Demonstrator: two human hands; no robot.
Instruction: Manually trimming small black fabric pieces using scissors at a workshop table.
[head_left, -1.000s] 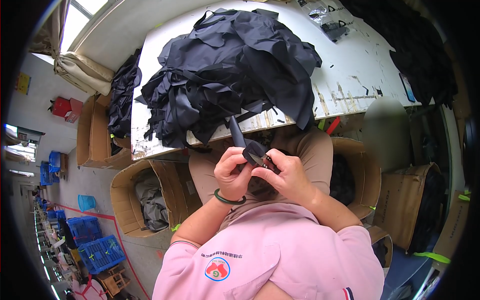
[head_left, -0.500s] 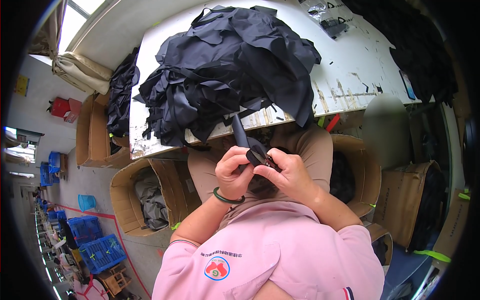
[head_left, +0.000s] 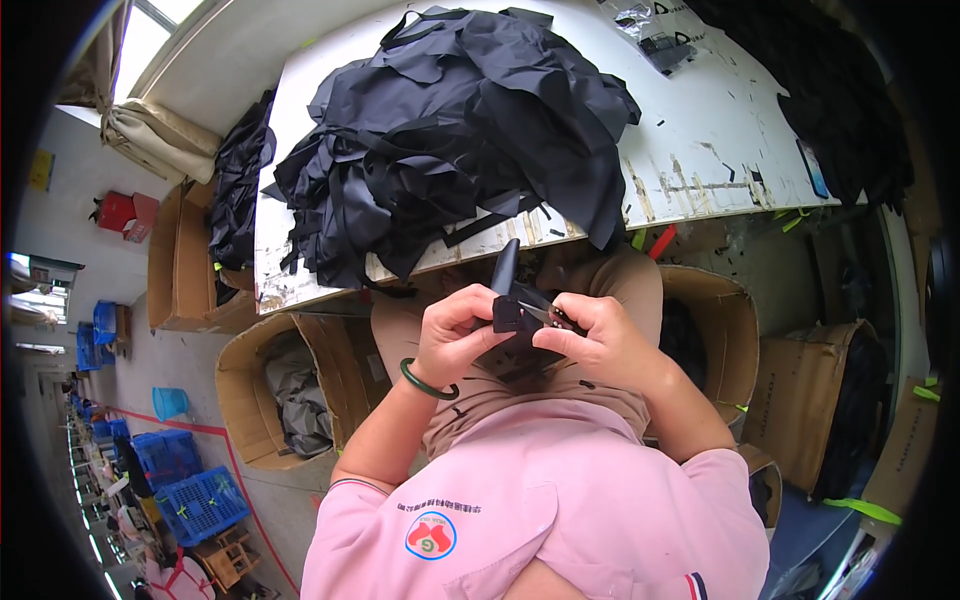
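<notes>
Over the lap, the left hand pinches a small black fabric piece, while the right hand closes on what looks like small snips at its edge. A large heap of black fabric pieces on the white table suggests much remains. Brown cardboard boxes flank the knees; blue crates stand far left.

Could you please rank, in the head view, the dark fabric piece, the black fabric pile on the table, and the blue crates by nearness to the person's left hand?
From the left hand:
1. Dark fabric piece, in its grip.
2. Black fabric pile, ahead on the white table.
3. Blue crates, far left on the floor.
</notes>
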